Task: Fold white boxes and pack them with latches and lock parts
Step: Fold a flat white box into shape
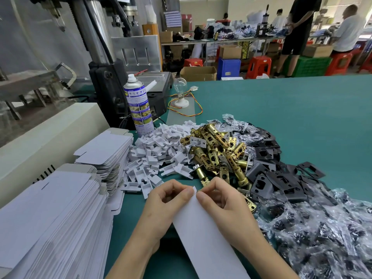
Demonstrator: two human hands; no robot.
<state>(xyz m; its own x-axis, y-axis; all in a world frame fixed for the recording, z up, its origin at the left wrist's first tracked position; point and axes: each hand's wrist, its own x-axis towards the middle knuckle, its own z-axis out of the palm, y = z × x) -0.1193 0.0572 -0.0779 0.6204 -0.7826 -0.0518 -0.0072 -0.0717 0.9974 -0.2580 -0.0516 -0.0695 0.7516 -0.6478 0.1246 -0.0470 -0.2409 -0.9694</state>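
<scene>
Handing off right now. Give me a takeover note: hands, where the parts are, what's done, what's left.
Left hand and right hand: both pinch the far end of one flat-looking white box over the green table.
Supplies: flat box stacks at left; white plastic inserts, brass latches, black plates and bagged parts ahead and to the right.
Done: no packed box is in view.
Left: open and fold this box, fill it, close it.

Latches (216, 156) lie between inserts (161, 150) and plates (281, 178).
</scene>
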